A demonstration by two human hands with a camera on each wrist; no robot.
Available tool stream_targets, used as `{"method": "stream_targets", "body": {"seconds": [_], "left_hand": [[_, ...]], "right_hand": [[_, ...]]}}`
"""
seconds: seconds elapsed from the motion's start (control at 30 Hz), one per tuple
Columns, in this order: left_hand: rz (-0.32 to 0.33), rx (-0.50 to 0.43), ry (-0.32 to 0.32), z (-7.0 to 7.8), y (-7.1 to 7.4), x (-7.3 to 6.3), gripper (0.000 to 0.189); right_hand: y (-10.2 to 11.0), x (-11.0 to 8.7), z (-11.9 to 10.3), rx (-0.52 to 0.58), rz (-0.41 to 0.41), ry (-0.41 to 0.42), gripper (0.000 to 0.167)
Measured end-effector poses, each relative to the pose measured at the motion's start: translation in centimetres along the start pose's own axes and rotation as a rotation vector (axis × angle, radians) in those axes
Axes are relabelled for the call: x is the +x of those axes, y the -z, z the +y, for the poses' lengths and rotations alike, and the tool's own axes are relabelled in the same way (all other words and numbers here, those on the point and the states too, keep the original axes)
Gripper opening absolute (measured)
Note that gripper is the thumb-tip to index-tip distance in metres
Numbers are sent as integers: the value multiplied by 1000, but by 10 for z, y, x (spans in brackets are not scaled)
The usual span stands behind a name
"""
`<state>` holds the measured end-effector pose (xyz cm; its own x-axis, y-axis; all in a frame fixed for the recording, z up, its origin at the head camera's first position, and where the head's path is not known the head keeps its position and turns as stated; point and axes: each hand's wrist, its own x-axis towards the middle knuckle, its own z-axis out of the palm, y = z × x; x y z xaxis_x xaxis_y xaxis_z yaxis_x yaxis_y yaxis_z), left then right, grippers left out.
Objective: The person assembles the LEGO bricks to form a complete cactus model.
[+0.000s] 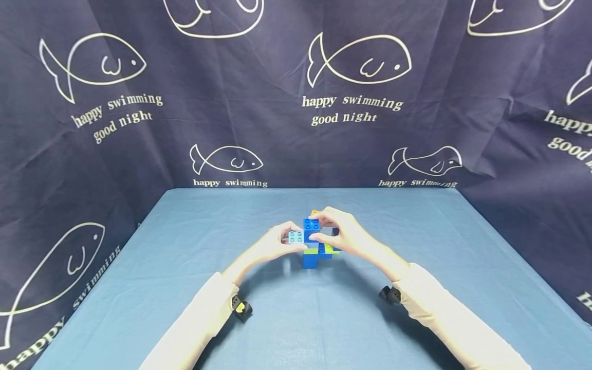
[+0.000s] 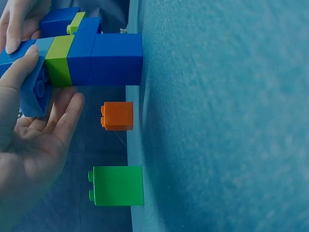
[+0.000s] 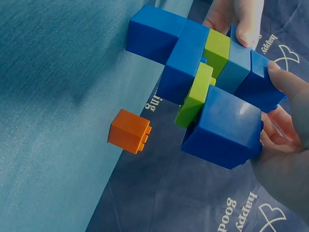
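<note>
A stacked structure of toy building bricks stands near the middle of the table, its bottom blue brick (image 2: pixel 118 59) at the cloth. Above that come another blue brick (image 3: pixel 186 60), a lime brick (image 2: pixel 59 60) and a light blue brick (image 1: pixel 296 237) jutting left. My left hand (image 1: pixel 274 242) pinches the light blue brick between thumb and fingers. On top sits a dark blue brick (image 1: pixel 311 234), which my right hand (image 1: pixel 346 234) grips with thumb and fingers. A thin lime piece (image 3: pixel 195 95) and a large blue brick (image 3: pixel 224 128) stick out on the right side.
Apart from the structure, an orange brick (image 2: pixel 118 116) and a green brick (image 2: pixel 119 186) stand on the table in the left wrist view. A blue cloth (image 1: pixel 194 216) covers the table. A dark curtain (image 1: pixel 287 67) with fish drawings hangs behind and at the sides.
</note>
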<state>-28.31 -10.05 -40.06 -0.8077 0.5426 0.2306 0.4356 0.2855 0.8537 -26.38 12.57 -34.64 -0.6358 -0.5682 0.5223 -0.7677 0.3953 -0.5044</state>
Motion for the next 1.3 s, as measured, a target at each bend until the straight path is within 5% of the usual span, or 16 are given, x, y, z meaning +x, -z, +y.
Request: {"method": "stream_targets", "body": {"seconds": [1.3], "left_hand": [[31,70,-11,3,0,-1,29]], "right_hand": [[0,0,3,-7,-32,-11,42]]}}
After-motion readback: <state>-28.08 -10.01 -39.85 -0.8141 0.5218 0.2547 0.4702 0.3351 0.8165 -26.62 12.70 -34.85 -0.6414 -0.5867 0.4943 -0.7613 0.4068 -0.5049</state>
